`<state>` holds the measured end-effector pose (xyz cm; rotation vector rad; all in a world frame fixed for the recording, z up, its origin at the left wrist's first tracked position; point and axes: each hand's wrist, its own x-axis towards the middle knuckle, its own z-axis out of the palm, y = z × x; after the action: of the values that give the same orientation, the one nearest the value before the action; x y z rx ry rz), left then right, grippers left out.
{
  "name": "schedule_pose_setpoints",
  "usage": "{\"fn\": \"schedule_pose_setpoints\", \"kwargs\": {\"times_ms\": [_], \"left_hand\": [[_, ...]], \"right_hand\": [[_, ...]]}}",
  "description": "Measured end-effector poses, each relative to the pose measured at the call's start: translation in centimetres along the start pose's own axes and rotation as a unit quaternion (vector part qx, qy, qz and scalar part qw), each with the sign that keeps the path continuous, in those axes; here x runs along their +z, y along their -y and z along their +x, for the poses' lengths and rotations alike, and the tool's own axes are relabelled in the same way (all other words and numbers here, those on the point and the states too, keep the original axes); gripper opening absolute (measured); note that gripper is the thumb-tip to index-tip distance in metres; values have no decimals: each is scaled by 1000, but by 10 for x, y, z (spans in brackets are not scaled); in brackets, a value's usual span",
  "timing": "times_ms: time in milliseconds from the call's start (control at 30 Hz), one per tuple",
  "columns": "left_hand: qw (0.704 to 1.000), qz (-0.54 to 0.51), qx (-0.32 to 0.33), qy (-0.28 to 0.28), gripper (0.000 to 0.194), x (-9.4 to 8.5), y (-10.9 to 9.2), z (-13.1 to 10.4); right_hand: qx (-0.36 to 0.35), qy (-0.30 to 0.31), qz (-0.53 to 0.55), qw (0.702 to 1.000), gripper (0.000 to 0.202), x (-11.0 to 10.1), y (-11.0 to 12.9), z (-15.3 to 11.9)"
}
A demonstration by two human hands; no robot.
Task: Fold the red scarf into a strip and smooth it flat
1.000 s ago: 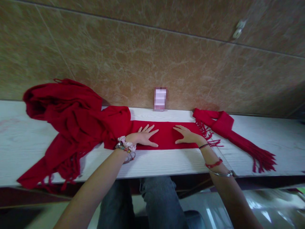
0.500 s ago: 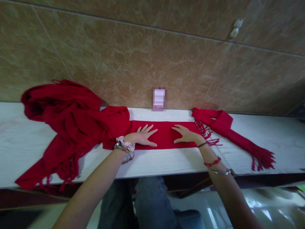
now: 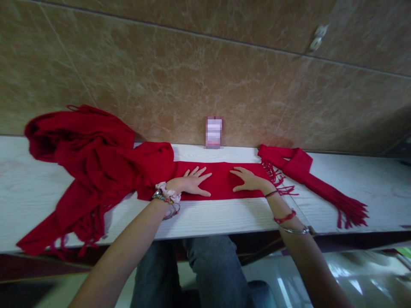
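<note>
A red scarf (image 3: 221, 182) lies flat across the middle of the white table, its fringe at the right end. My left hand (image 3: 192, 182) rests on it with fingers spread, a ring on one finger and bracelets at the wrist. Further right, my right hand (image 3: 246, 179) also lies on the scarf, fingers apart and pointing left. At the left, a big rumpled heap of red cloth (image 3: 96, 162) with fringes meets the scarf's left end. Another narrow red scarf (image 3: 302, 171), folded over near its top, stretches toward the right, its tassels fanned out.
The white table (image 3: 224, 218) runs along a brown marbled wall (image 3: 192, 77). A phone-like item (image 3: 214, 132), blurred out, leans against the wall behind the scarf. A small white fitting (image 3: 318, 37) is on the wall at upper right. My knees show below the table's front edge.
Both hands keep their place on the scarf. My legs below the table have shifted slightly, and the whole view has moved very little.
</note>
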<state>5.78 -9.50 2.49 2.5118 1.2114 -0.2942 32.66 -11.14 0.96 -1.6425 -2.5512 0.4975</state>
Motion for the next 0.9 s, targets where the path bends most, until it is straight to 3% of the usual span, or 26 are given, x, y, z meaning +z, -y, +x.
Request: {"fn": "schedule_pose_setpoints", "kwargs": {"times_ms": [767, 900], "left_hand": [[1000, -7, 4, 2, 99, -1, 0, 0], [999, -8, -35, 7, 102, -3, -1, -3]], "right_hand": [[-1, 3, -9, 1000, 89, -2, 3, 1], [-11, 15, 4, 1000, 82, -2, 4, -2]]}}
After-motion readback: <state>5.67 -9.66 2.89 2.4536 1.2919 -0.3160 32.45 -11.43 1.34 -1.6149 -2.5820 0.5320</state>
